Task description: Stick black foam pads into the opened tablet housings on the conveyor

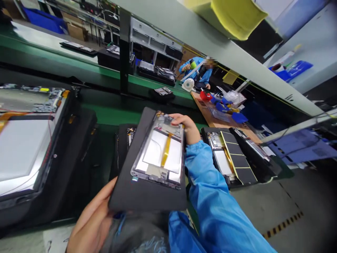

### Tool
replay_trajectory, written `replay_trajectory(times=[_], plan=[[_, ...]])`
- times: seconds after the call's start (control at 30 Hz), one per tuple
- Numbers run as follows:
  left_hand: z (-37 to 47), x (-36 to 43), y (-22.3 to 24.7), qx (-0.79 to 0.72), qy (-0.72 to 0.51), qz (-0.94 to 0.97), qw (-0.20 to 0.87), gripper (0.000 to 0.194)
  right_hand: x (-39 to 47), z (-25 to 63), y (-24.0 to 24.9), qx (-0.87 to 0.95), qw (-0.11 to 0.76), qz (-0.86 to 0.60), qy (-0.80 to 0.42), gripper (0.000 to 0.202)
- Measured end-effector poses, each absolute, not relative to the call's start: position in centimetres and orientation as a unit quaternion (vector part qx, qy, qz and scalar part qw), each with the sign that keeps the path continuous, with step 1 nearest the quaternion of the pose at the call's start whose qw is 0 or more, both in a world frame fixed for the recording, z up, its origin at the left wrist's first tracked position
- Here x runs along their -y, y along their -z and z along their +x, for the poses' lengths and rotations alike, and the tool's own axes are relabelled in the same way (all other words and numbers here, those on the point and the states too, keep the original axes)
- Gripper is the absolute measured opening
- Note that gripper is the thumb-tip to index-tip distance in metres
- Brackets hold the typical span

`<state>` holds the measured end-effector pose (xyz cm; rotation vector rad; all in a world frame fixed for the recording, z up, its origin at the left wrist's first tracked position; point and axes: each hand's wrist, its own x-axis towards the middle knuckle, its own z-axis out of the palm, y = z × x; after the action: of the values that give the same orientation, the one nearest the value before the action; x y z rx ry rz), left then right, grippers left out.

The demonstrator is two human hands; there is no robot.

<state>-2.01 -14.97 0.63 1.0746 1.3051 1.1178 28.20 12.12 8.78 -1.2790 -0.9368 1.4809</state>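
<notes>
In the middle of the head view, a black foam tray (147,195) is held up and tilted toward me. On it lies an opened tablet (155,149) with white battery cells, a gold flex ribbon and circuit boards showing. My left hand (92,214) grips the tray's lower left edge, its fingers partly hidden beneath. My right hand (186,126) is closed around the upper right side, fingers resting on the tablet's top end. Below and behind, another black tray (121,144) with a tablet in it stands on the green bench.
At left, large stacked trays carry an opened tablet (21,144). To the right lie further trays with a tablet (222,160) and a black panel with yellow strips (238,158). Across the conveyor sits a person in blue (197,68) near a small white fan (188,85). A yellow bin (234,17) hangs overhead.
</notes>
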Motion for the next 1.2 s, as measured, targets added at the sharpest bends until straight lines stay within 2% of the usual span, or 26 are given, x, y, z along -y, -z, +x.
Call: replay_trajectory(times=[0.07,0.13,0.2,0.3,0.43,0.57,0.73,0.97,1.1,1.2], plan=[[-3.2,15.5,1.6,-0.575,-0.432,0.475,0.508,0.065,-12.4,25.8,-7.4,0.423,0.401,-0.525,-0.62,0.019],[-4.1,15.5,3.4,-0.606,-0.379,0.552,0.429,0.054,-13.1,23.9,-6.4,0.46,0.363,-0.527,-0.616,0.026],[-4.4,15.4,4.2,-0.635,-0.335,0.632,0.292,0.039,-13.5,22.9,-5.9,0.49,0.371,-0.527,-0.587,0.029],[-4.1,15.4,3.4,-0.619,-0.336,0.701,0.113,0.03,-11.9,24.2,-5.3,0.521,0.423,-0.53,-0.518,0.027],[-2.5,14.0,0.9,-0.463,-0.376,0.803,0.013,0.026,-4.7,29.0,-2.6,0.541,0.427,-0.548,-0.473,0.021],[1.0,10.0,-0.8,-0.305,-0.339,0.89,-0.018,0.038,2.8,31.1,2.7,0.549,0.379,-0.587,-0.459,0.027],[4.7,4.5,-1.3,-0.22,-0.197,0.955,-0.017,0.036,5.1,29.0,6.8,0.583,0.347,-0.627,-0.382,0.032],[2.2,2.6,-1.4,-0.237,-0.211,0.947,0.049,0.037,3.7,28.9,6.7,0.589,0.332,-0.663,-0.321,0.011],[1.5,2.9,-0.9,-0.252,-0.206,0.943,0.076,0.039,-0.5,29.4,6.1,0.586,0.347,-0.651,-0.334,0.036],[1.3,2.7,-0.7,-0.242,-0.202,0.947,0.056,0.038,-3.3,29.2,5.5,0.593,0.349,-0.612,-0.39,0.014]])
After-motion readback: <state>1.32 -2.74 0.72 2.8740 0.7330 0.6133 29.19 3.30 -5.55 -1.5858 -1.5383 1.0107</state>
